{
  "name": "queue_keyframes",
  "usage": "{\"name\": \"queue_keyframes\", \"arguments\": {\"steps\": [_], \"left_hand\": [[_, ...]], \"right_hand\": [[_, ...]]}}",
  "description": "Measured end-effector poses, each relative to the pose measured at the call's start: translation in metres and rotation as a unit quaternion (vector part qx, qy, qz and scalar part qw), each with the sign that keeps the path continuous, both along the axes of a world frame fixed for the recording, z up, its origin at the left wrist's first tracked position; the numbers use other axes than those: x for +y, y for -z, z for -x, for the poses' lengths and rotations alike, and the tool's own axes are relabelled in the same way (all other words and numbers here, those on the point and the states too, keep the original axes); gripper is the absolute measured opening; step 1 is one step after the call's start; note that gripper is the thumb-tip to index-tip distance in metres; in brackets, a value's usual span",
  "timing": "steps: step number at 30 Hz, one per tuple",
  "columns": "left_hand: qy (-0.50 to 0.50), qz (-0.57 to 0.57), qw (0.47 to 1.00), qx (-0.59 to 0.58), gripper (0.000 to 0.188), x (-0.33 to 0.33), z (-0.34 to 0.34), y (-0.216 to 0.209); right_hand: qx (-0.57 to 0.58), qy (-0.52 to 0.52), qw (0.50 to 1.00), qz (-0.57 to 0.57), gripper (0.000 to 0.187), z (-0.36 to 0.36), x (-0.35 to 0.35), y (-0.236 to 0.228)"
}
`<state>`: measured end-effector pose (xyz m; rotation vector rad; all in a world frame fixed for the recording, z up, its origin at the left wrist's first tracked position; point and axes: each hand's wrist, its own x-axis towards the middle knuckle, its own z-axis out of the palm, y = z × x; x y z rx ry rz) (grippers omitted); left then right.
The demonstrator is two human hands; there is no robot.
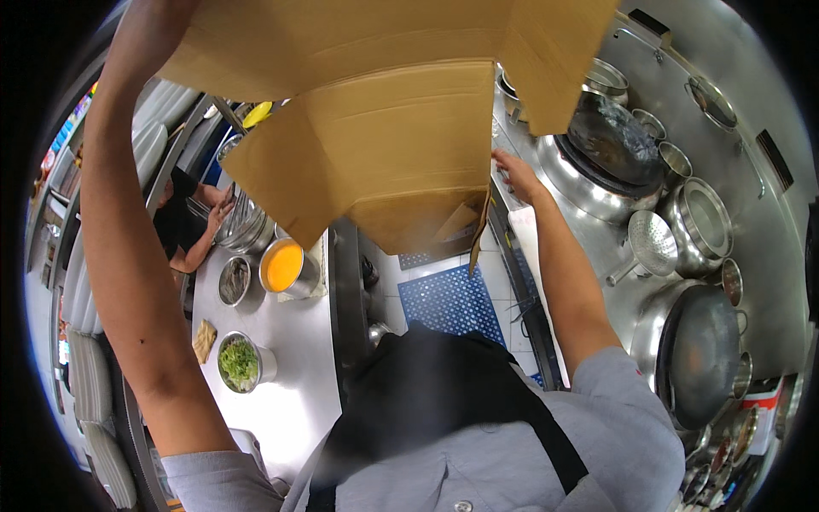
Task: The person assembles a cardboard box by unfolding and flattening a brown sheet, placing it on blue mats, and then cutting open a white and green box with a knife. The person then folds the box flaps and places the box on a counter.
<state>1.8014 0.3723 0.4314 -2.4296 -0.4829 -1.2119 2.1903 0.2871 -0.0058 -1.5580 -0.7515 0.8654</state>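
A large brown cardboard box (401, 128) is up in front of me, its flaps folded out and its open side facing me. My left arm reaches to the top left, where my left hand (162, 30) is at the box's upper edge. The box and the picture's edge hide those fingers, but the hand appears to grip the box. My right hand (516, 177) is beside the box's right side, fingers partly stretched and apart. Whether its fingertips touch the cardboard is hard to make out.
On the left, a steel counter (299, 358) bears a pot of orange liquid (282, 265) and a container of chopped greens (240, 362). A co-worker's hand (220, 209) is beyond them. Woks (704, 354) and a perforated ladle (653, 243) line the right. A blue mat (452, 299) lies below.
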Motion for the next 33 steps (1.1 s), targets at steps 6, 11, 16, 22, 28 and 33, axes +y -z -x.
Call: {"name": "queue_keyframes", "arguments": {"steps": [6,11,16,22,28,33], "left_hand": [[-0.053,-0.135,0.989,-0.014,0.034,0.106,0.03,-0.057],[-0.127,-0.18,0.973,-0.066,0.036,0.144,0.067,-0.089],[-0.185,-0.145,0.961,-0.145,0.052,0.149,0.08,-0.098],[-0.179,-0.11,0.965,-0.158,0.051,0.15,0.087,-0.096],[-0.15,-0.131,0.968,-0.151,0.046,0.145,0.069,-0.085],[-0.223,-0.199,0.95,-0.094,0.041,0.157,0.112,-0.129]], "right_hand": [[0.044,-0.107,0.992,0.05,0.056,-0.017,-0.014,0.022],[0.071,-0.124,0.987,-0.07,0.046,-0.01,-0.002,0.039],[0.213,-0.194,0.946,-0.151,0.047,0.002,-0.014,0.013],[0.326,-0.271,0.894,-0.144,0.047,-0.013,-0.022,0.006],[-0.028,-0.368,0.926,0.077,0.035,-0.044,-0.01,-0.038],[-0.043,-0.236,0.961,0.133,0.031,-0.061,0.011,-0.001]]}}
